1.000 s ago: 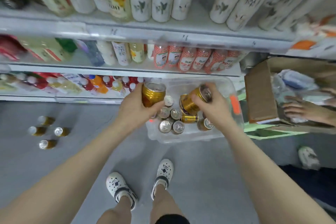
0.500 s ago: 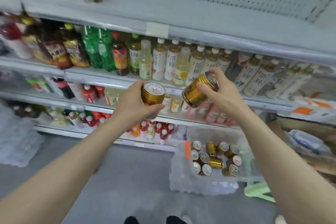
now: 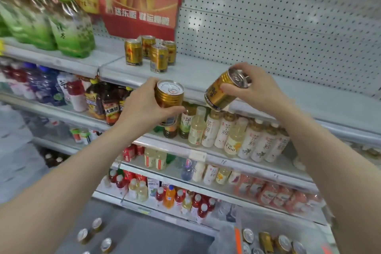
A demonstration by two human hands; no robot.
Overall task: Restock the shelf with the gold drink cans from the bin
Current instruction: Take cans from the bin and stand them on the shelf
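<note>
My left hand (image 3: 142, 105) grips an upright gold can (image 3: 170, 99) in front of the top shelf's edge. My right hand (image 3: 255, 86) holds a second gold can (image 3: 221, 94), tilted with its top toward the right. Several gold cans (image 3: 151, 51) stand in a cluster on the grey top shelf (image 3: 206, 74), behind and above my left hand. At the bottom right, the clear plastic bin (image 3: 226, 237) holds several more gold cans (image 3: 266, 240).
Green bottle packs (image 3: 68, 31) fill the top shelf's left; a red carton (image 3: 142, 0) stands behind the cans, with perforated back panel (image 3: 268, 27) to the right. Lower shelves carry rows of bottles (image 3: 237, 136). Several loose cans (image 3: 94, 235) stand on the floor at bottom left.
Both hands rose from the bin on the floor to the top shelf's height, each carrying its can. The view tilted up from the floor to the upper shelf.
</note>
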